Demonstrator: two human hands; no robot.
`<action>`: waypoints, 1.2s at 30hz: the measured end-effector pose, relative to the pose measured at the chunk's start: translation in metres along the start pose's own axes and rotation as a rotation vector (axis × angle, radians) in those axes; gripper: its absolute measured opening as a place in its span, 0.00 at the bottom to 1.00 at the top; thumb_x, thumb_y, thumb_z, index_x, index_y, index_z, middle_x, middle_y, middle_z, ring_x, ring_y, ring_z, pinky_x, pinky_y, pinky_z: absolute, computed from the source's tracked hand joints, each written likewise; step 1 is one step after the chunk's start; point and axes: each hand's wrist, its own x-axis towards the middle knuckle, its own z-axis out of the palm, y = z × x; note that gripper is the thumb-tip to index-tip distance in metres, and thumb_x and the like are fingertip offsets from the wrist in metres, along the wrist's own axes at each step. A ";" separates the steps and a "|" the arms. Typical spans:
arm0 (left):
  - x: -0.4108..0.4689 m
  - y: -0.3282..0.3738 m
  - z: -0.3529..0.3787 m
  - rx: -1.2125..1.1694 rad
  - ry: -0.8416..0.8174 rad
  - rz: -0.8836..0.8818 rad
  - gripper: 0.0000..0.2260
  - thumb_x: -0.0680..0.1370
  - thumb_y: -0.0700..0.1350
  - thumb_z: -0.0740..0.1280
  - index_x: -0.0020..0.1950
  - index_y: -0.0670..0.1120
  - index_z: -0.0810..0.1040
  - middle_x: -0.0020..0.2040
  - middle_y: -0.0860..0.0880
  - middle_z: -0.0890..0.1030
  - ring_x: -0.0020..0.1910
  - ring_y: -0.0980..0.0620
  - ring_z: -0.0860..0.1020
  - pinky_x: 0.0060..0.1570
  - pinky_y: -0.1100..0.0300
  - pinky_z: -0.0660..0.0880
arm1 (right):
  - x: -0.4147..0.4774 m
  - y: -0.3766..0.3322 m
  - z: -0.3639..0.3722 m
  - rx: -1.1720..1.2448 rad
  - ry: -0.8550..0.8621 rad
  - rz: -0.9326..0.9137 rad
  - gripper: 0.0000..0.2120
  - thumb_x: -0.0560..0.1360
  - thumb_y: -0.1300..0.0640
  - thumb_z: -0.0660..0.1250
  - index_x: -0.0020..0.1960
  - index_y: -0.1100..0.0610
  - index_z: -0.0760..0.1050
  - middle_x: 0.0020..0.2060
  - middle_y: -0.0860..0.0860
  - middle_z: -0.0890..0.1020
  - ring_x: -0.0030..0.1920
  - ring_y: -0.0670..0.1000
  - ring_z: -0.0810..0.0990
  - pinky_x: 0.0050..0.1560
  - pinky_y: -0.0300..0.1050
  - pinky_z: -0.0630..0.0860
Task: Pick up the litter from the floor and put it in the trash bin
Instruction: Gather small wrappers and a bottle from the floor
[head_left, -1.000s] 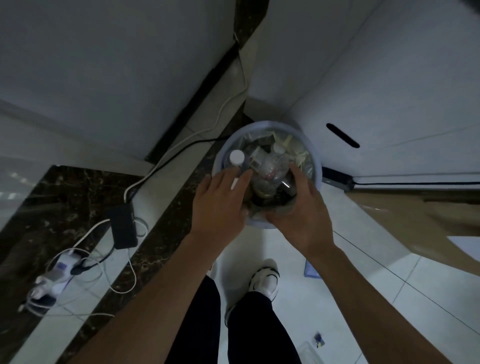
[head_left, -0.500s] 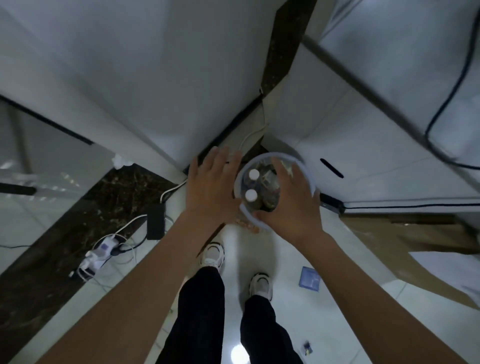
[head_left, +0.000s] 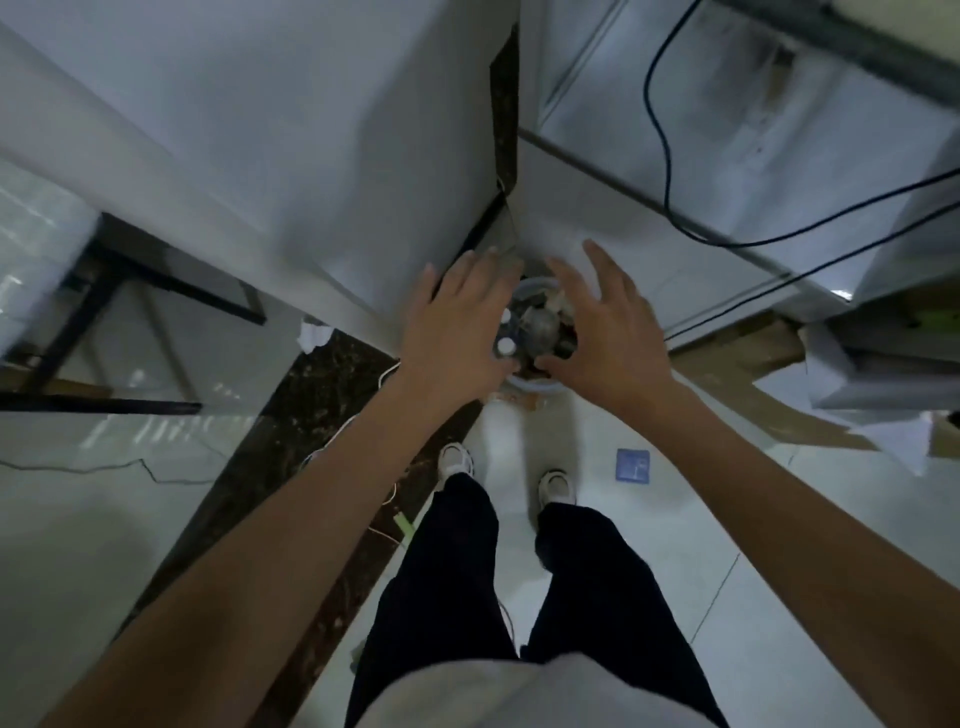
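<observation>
A round pale trash bin (head_left: 535, 385) stands on the floor in a corner, far below me. It is filled with clear plastic bottles (head_left: 540, 326) with white caps and other scraps. My left hand (head_left: 457, 322) hovers above the bin's left side, fingers spread and straight, holding nothing. My right hand (head_left: 605, 325) hovers above the bin's right side, fingers also spread and empty. A brownish scrap (head_left: 519, 400) lies on the floor just in front of the bin. A small blue square item (head_left: 632, 465) lies on the tiles to the right of my feet.
White walls meet behind the bin. A dark marble floor strip (head_left: 291, 441) with white cables runs on the left. Cardboard and white sheets (head_left: 810, 384) lie at the right. Black cables (head_left: 727, 228) hang along the right wall. My feet (head_left: 506, 473) stand before the bin.
I have stood up, so the bin looks smaller and farther. Both hands lifted off the bin and its contents and spread open above it.
</observation>
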 end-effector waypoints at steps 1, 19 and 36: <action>0.001 0.002 -0.009 0.004 -0.002 0.034 0.43 0.69 0.61 0.71 0.79 0.51 0.57 0.78 0.47 0.60 0.77 0.45 0.58 0.73 0.41 0.56 | -0.006 -0.002 -0.009 -0.002 0.014 0.024 0.49 0.64 0.42 0.78 0.78 0.47 0.56 0.78 0.56 0.53 0.76 0.59 0.57 0.68 0.60 0.65; 0.017 0.049 -0.059 0.094 -0.150 0.845 0.46 0.70 0.63 0.72 0.80 0.52 0.51 0.80 0.47 0.54 0.78 0.44 0.54 0.74 0.40 0.55 | -0.144 -0.043 -0.028 0.030 0.374 0.725 0.47 0.63 0.42 0.78 0.75 0.46 0.60 0.77 0.53 0.56 0.71 0.60 0.66 0.62 0.61 0.73; -0.079 0.232 -0.057 0.105 -0.179 1.377 0.45 0.71 0.63 0.72 0.79 0.51 0.53 0.79 0.46 0.58 0.76 0.44 0.58 0.73 0.42 0.57 | -0.385 -0.043 -0.039 0.042 0.657 1.327 0.43 0.62 0.42 0.79 0.73 0.46 0.64 0.75 0.51 0.58 0.71 0.57 0.65 0.62 0.58 0.72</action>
